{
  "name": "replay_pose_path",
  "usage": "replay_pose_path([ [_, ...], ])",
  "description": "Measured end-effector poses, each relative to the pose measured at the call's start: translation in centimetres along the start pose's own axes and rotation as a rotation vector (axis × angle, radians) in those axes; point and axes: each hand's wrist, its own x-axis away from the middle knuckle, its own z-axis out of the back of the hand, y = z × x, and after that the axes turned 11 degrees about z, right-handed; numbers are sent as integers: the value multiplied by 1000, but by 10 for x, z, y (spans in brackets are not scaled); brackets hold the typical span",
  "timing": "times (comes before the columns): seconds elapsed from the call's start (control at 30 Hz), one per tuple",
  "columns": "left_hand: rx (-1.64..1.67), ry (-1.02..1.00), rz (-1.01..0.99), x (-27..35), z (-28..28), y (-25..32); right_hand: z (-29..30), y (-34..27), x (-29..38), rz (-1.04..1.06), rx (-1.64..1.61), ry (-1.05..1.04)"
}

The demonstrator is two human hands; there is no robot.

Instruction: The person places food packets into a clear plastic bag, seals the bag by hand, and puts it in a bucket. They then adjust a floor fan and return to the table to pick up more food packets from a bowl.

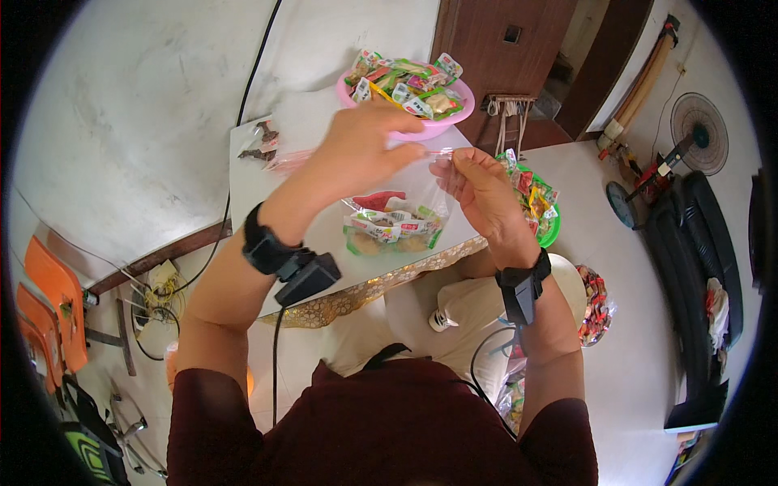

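A clear plastic zip bag (395, 234) with a red strip along its mouth hangs or stands over the white table (316, 255). Several small printed food packets lie in its lower part. My right hand (483, 185) pinches the bag's right top corner between thumb and fingers. My left hand (364, 146) is beside the mouth, its thumb tip at the end of the visible red strip and its index finger apart from the thumb. The left hand's other fingers and the left part of the mouth are hidden. Flat clear bags with pink edges (292, 161) lie behind my left wrist.
A pink basin (431, 129) heaped with packets stands at the table's far end. Dark pieces in clear wrap (264, 143) lie at the far left. A green basket (552, 228) of packets is on the right. A gold patterned cloth edge (358, 297) hangs at the near side.
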Motion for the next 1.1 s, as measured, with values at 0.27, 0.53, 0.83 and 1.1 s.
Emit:
replay_pose_path([
  [0.27, 121, -329, 270, -21, -16, 13, -17, 1, 3, 68, 132, 49],
  [0.53, 39, -363, 280, -7, 4, 3, -19, 0, 4, 55, 120, 86],
  [0.83, 1, -291, 272, 19, 34, -24, -15, 0, 2, 35, 156, 116],
  [1.1, 73, -214, 376, 35, 48, -42, -10, 0, 1, 23, 130, 124],
])
